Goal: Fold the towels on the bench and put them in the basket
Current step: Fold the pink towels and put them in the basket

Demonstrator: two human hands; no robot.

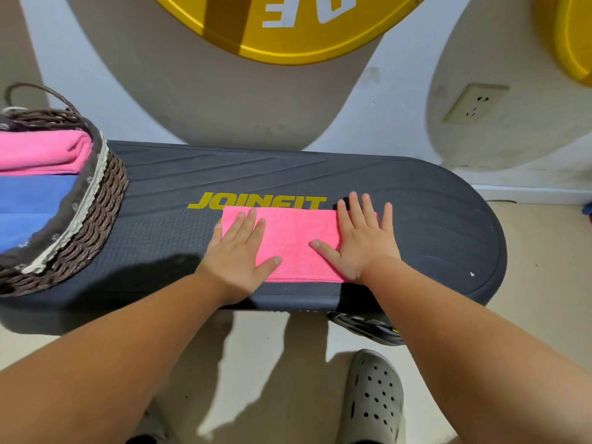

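A pink towel (pixel 293 241), folded into a flat rectangle, lies on the black bench (pixel 160 238) near its front edge. My left hand (pixel 238 251) presses flat on the towel's left end with fingers straight. Flat on the towel's right end lies my right hand (pixel 362 241), its fingertips reaching past the far edge. At the bench's left end stands a brown woven basket (pixel 96 213). Inside it a folded pink towel (pixel 45 150) lies above a blue towel (pixel 28 206).
The bench stands against a white and beige wall with a socket (pixel 474 104) at the right. A yellow round sign (pixel 288 30) hangs above. My grey clog (pixel 373 395) is on the floor in front of the bench.
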